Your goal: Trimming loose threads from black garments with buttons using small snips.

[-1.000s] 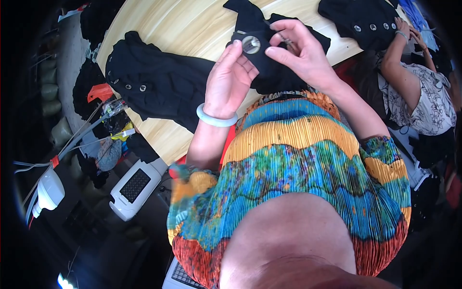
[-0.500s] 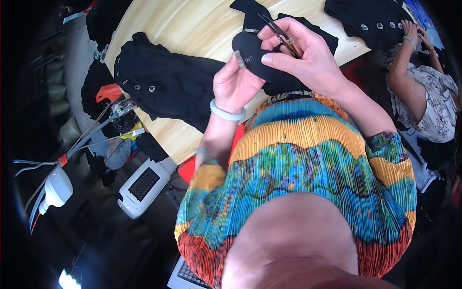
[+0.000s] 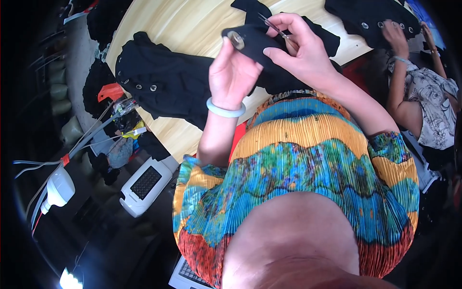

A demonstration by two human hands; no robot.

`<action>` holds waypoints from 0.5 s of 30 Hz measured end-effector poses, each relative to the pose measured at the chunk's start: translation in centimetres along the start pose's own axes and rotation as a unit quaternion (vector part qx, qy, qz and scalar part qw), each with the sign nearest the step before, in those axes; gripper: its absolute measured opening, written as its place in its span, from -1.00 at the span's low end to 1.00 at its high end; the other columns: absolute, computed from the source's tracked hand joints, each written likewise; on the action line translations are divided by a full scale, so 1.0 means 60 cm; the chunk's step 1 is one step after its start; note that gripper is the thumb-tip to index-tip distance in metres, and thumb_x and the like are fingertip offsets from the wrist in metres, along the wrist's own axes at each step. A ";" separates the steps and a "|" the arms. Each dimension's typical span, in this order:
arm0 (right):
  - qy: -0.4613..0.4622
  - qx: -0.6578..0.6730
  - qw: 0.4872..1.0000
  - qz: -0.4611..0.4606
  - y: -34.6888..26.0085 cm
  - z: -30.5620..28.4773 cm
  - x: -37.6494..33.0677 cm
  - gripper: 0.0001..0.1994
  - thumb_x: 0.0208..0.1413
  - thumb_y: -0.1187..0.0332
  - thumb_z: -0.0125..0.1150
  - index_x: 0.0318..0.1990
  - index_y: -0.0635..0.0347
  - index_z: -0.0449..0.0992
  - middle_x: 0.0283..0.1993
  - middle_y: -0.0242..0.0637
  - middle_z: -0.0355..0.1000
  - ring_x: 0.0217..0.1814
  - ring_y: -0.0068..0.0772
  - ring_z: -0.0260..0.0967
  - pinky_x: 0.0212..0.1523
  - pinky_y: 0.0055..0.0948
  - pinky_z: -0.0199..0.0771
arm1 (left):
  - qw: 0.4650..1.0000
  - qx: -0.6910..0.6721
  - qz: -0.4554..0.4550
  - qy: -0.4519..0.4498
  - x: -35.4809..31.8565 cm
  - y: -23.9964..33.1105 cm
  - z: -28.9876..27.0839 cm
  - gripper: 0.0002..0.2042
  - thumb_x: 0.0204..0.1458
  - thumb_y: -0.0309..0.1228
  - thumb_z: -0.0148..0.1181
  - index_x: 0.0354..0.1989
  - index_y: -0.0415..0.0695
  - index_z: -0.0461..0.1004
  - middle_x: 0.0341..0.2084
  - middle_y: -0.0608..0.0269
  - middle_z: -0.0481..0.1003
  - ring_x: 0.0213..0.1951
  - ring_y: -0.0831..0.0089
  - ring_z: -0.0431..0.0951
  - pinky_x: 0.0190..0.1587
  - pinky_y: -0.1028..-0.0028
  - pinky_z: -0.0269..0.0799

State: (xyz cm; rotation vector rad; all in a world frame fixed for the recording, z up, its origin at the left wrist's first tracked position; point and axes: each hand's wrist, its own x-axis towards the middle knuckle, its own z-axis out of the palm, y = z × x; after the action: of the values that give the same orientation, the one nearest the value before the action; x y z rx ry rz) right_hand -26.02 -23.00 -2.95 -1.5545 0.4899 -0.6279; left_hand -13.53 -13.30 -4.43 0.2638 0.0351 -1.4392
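My left hand (image 3: 232,79) grips a black garment (image 3: 260,43) between thumb and fingers, lifted off the table. A shiny round button (image 3: 236,40) on the cloth lies at the tip of my left thumb, facing up. Thread snips (image 3: 276,29) rest in my right hand (image 3: 305,53), their thin dark blades pointing up and left, away from the button. My right thumb and fingertips are also at the cloth; whether they pinch it cannot be made out. The garment's lower part hangs over the table edge by my lap.
Another black garment with buttons (image 3: 168,77) lies on the wooden table (image 3: 166,24) at the left. A co-worker (image 3: 423,91) at the far right handles a buttoned black garment (image 3: 368,24). Left of the table are a white bulb (image 3: 60,188), cables and a white plastic case (image 3: 147,185).
My left hand has tilted the cloth's edge up and left, so the button now shows its face. My right hand stays nearly in place with the snips. The co-worker's hand has shifted left.
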 end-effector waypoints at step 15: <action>0.069 0.030 0.997 0.015 0.065 0.033 -0.005 -0.56 -0.25 0.32 0.30 -0.22 0.23 0.23 -0.27 -0.40 0.31 -0.58 -0.82 0.00 -0.60 -0.78 0.08 | 0.981 0.086 0.144 0.093 0.018 0.054 0.089 -0.76 0.01 -0.26 -0.05 -0.24 -0.14 0.33 -0.23 0.25 0.32 -0.11 0.35 0.27 0.03 0.29 0.05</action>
State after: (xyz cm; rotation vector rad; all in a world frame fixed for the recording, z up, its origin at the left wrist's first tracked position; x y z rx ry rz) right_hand -24.71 -21.64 -6.93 -1.4511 0.5918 -0.7235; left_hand -10.93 -15.10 1.09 0.5247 0.0243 -1.1278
